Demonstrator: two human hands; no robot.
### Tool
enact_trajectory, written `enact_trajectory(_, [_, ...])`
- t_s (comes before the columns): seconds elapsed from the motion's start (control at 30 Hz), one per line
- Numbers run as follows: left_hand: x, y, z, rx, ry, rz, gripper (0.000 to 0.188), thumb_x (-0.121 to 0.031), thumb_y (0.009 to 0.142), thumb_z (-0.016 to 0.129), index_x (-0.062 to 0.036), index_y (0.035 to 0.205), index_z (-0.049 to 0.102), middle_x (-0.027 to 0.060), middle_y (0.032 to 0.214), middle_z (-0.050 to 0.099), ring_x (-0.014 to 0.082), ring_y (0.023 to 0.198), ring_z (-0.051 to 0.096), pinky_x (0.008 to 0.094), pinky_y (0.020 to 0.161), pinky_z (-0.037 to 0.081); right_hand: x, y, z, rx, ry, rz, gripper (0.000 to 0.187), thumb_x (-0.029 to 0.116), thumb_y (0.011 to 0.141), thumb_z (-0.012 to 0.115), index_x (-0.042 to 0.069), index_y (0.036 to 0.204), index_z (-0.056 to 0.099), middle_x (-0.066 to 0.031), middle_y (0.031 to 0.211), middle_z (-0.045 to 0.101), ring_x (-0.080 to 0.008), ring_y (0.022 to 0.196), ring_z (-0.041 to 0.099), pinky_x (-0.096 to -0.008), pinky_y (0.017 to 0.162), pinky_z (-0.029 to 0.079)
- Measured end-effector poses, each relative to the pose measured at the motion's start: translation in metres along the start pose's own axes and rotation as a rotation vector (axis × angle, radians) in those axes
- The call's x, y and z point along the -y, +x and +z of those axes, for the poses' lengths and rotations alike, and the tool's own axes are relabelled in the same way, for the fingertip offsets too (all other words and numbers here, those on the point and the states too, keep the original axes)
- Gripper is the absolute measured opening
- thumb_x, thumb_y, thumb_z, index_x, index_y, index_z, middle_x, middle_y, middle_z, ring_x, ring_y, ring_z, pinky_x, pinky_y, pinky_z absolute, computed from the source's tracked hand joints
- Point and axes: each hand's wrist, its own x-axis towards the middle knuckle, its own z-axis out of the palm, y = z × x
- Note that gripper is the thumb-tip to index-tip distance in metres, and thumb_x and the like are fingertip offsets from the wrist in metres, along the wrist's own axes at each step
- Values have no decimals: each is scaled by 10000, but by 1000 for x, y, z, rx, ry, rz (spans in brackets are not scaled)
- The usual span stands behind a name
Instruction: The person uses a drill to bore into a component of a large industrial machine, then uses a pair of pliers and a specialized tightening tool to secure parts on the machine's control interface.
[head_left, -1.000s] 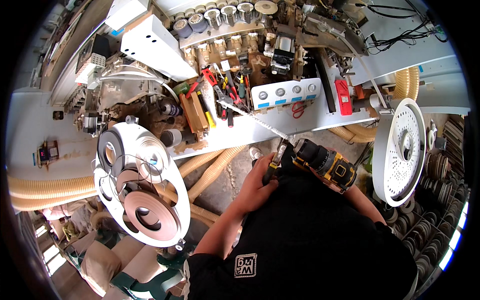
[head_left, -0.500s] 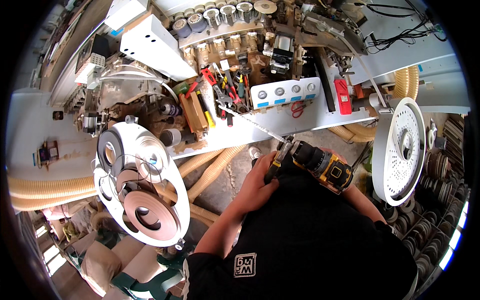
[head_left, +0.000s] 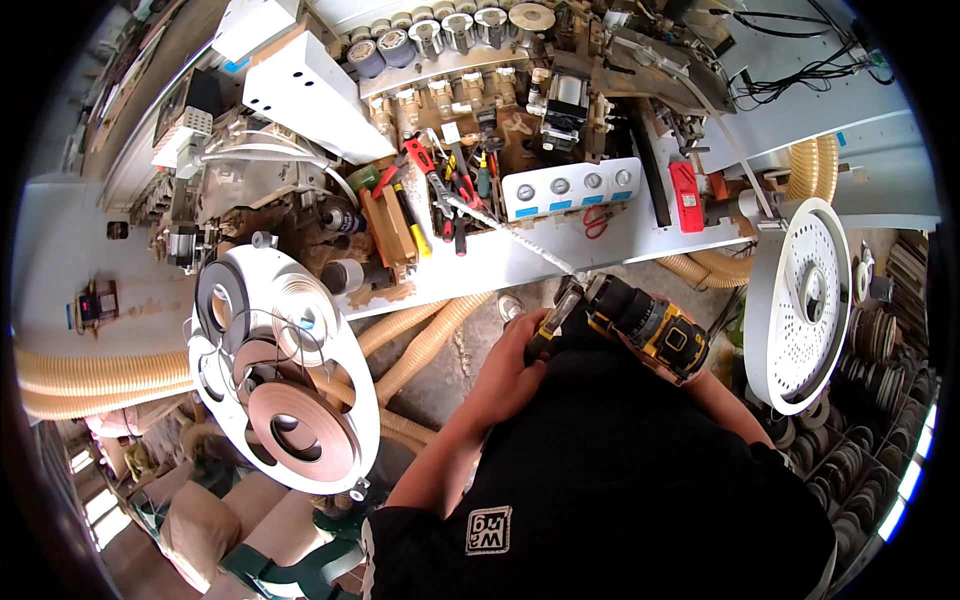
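Note:
My right hand [head_left: 698, 388] is wrapped around a yellow-and-black cordless drill [head_left: 660, 335], which hides most of its fingers. A long, pale twisted bit [head_left: 515, 240] runs from near the drill's black front end up and left, past the bench's front edge. Closed in my left hand [head_left: 508, 375] is a hand tool with a yellow-and-black handle and metal head [head_left: 567, 300], seemingly pliers. That head lies right beside the drill's front end, close to the bit's near end; whether it grips the bit I cannot tell. Both hands are in front of my body.
Across the bench [head_left: 640, 245] lie red-handled scissors [head_left: 597, 224], a red case [head_left: 686, 197], a gauge panel [head_left: 573, 187] and a heap of hand tools [head_left: 462, 185]. A white reel holder [head_left: 365, 410] stands left, a perforated white disc [head_left: 800, 310] right. Ribbed hoses [head_left: 430, 340] run below.
The drill and the pliers-like tool have shifted slightly right. The bit has moved with them, its far end now lower and to the right, over the bench edge.

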Motion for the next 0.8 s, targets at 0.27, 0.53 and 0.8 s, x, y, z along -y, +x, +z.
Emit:
enact_trajectory(0.27, [4,5,3,102,-344,-132,672,143,810,501,-26,1456,437,144,1344,559,250,1253,584,346,1005,520,3,10,-8,21,-138,-169,711,311,749,848,52,1357,587,-148,1296,664,-290,1156,677,-393,1030,493])
enact_trajectory(0.53, [-6,6,-2,91,-145,-88,486,102,837,511,-38,1301,544,97,1152,637,187,1052,645,338,913,521,18,19,-7,27,-108,-200,647,246,738,864,8,1288,619,-173,1240,690,-302,1063,720,-390,958,553])
enact_trajectory(0.8, [4,3,7,75,-223,-166,596,81,832,552,-8,1416,480,150,1244,656,264,1220,617,357,1062,444,13,21,-6,42,-123,-237,666,255,736,869,12,1299,608,-179,1243,688,-305,1066,720,-388,955,555])
